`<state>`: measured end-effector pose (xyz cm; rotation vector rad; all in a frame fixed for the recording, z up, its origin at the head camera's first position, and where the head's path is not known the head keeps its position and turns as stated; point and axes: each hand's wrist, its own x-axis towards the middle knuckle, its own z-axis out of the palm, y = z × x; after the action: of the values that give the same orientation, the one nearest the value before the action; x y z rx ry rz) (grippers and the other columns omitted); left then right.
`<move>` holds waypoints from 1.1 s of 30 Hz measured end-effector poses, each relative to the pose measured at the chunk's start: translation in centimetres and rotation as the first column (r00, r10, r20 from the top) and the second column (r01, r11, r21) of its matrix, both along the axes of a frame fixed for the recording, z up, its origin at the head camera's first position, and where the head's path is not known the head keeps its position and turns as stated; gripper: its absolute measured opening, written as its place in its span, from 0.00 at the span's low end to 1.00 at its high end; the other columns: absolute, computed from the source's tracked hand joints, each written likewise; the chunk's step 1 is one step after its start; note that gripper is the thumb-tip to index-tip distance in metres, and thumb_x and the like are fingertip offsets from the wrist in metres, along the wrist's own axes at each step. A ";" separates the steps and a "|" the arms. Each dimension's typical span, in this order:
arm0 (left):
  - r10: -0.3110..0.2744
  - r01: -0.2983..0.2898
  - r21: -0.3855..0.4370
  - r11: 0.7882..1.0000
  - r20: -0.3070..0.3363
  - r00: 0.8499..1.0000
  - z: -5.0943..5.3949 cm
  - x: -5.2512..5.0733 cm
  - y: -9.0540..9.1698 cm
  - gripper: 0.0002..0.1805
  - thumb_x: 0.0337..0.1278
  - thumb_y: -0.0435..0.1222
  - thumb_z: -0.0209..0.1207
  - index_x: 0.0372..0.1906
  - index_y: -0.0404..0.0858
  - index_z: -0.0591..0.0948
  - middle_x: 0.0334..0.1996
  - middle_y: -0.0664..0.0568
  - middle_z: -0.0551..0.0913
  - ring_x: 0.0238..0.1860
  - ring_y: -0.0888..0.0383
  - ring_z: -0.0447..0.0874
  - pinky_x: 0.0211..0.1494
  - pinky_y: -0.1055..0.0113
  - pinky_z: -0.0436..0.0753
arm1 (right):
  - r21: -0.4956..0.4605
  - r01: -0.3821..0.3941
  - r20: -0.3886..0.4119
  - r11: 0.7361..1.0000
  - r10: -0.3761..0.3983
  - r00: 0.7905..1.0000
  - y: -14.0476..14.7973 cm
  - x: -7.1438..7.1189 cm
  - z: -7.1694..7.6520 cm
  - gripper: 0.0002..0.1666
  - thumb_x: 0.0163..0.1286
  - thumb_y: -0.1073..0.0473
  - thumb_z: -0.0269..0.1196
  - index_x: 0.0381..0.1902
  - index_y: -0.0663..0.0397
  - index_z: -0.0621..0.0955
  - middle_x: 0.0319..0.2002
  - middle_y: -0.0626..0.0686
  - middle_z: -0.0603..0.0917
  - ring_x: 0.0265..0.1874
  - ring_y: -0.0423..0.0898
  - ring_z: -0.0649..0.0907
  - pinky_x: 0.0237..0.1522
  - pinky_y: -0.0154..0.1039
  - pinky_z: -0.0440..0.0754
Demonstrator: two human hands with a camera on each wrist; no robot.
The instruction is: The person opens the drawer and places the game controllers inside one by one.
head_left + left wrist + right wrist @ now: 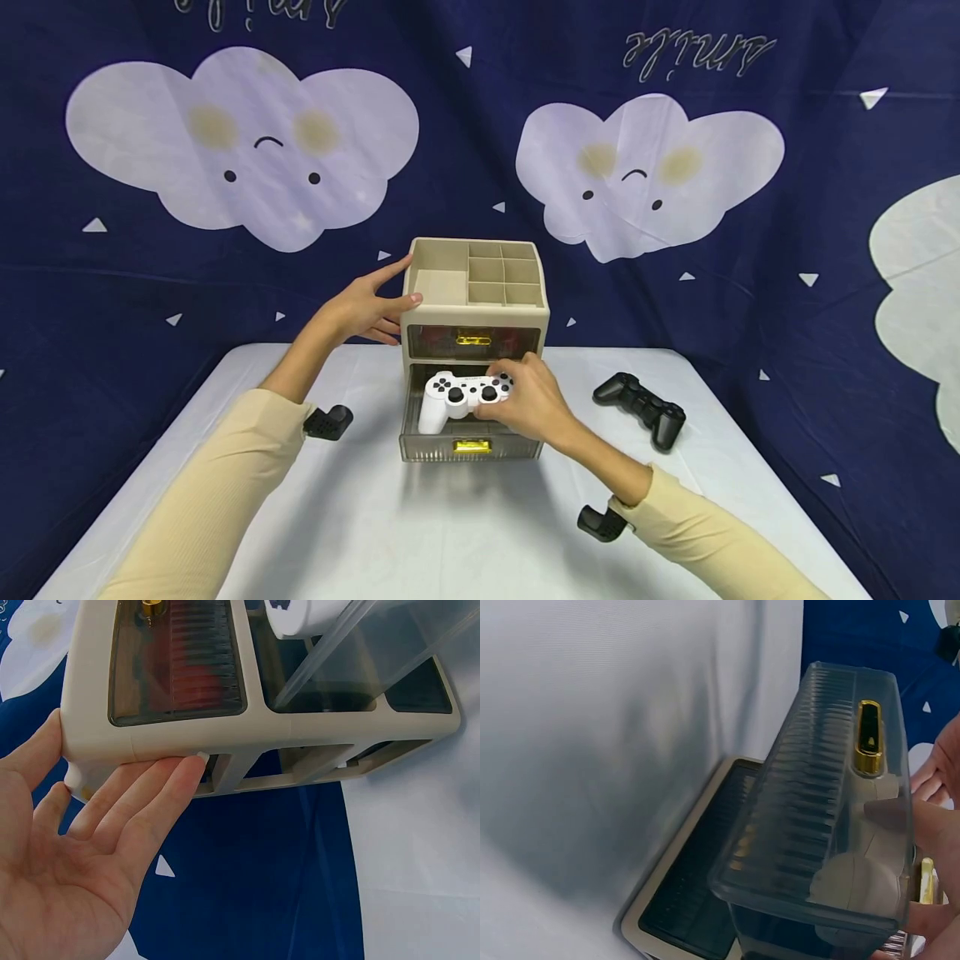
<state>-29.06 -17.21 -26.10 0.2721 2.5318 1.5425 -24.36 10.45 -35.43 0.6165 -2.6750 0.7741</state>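
A beige desktop organizer (pixel 480 317) has open compartments on top and tinted drawers below. One clear drawer (pixel 427 448) with a gold handle is pulled out towards me. Over and partly inside this drawer is a white game controller (pixel 467 383); my right hand (pixel 528 400) grips its right end between thumb and fingers. The right wrist view shows the controller (pixel 859 881) through the drawer's clear plastic. My left hand (pixel 367 308) rests on the organizer's left side, and in the left wrist view its fingers (pixel 154 817) lie straight along that wall.
A black game controller (pixel 641 408) lies on the white table (pixel 480 533), right of the organizer. Behind the table hangs a dark blue cloth (pixel 465 150) with cloud prints. The upper drawer (pixel 435 342) is closed, with reddish contents behind its tinted front.
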 end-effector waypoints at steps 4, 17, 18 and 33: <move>-0.001 0.001 -0.002 1.000 -0.001 1.000 0.0 0.0 0.0 0.44 0.72 0.49 0.59 0.81 0.69 0.46 0.58 0.27 0.80 0.49 0.37 0.89 0.53 0.45 0.87 | 0.015 -0.010 -0.031 1.000 0.011 0.999 -0.1 -0.1 -0.4 0.31 0.40 0.47 0.85 0.43 0.52 0.88 0.27 0.48 0.80 0.33 0.45 0.72 0.39 0.41 0.71; -0.009 0.008 -0.007 1.000 -0.004 1.000 0.0 -0.1 0.0 0.45 0.72 0.49 0.60 0.81 0.68 0.45 0.58 0.27 0.80 0.48 0.37 0.89 0.52 0.46 0.88 | 0.048 -0.005 -0.017 0.999 0.006 1.000 -0.3 0.0 -1.1 0.30 0.44 0.46 0.83 0.45 0.51 0.88 0.37 0.52 0.86 0.43 0.49 0.78 0.44 0.44 0.67; -0.009 0.009 -0.008 1.000 -0.003 1.000 0.0 -0.1 -0.1 0.45 0.72 0.49 0.60 0.81 0.68 0.45 0.58 0.27 0.80 0.49 0.37 0.89 0.52 0.46 0.88 | 0.050 -0.006 -0.020 0.999 0.007 1.000 -0.4 0.0 -1.2 0.30 0.44 0.46 0.82 0.44 0.51 0.88 0.37 0.52 0.86 0.43 0.50 0.78 0.44 0.44 0.66; -0.003 0.003 -0.012 1.000 0.001 1.000 0.1 -0.1 -0.1 0.45 0.72 0.50 0.60 0.81 0.68 0.45 0.59 0.28 0.80 0.49 0.37 0.89 0.52 0.47 0.88 | 0.118 -0.016 -0.020 0.993 0.018 1.000 -0.3 0.1 -1.3 0.29 0.46 0.48 0.82 0.46 0.53 0.88 0.42 0.57 0.84 0.47 0.53 0.78 0.43 0.48 0.65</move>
<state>-29.12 -17.27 -26.03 0.2741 2.5378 1.5260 -24.25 10.13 -36.77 0.6731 -2.7142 0.6134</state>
